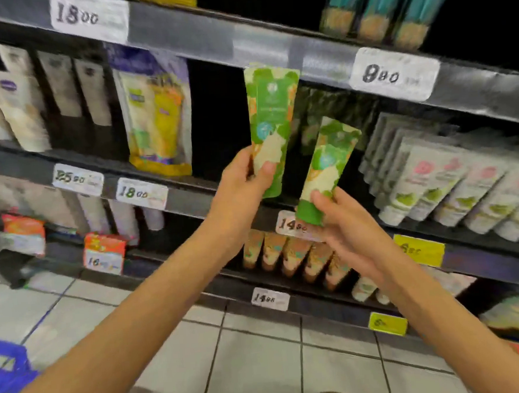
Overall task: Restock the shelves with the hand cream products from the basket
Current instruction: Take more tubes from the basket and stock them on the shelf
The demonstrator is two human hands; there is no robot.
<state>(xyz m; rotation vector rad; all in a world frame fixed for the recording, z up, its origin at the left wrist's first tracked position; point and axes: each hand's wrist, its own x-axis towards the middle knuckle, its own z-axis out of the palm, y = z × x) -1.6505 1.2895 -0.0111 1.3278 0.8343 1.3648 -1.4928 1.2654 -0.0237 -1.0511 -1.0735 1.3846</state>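
— Well, our left fingers point(265, 170) pinch the lower end of one green tube point(273, 116), and our right fingers point(320, 197) curl round the cap end of a second tube point(326, 165), at four o'clock of the first.
— So both are out of the basket point(7, 372), down at eight o'clock?
— Yes; we judge we're mid-placing. Next we must stand them upright in the dark gap on the shelf point(188, 200), at eleven o'clock.

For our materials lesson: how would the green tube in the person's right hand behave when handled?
Probably light: the right hand holds the green tube by its cap end alone. Stood on that narrow cap, it may tip.
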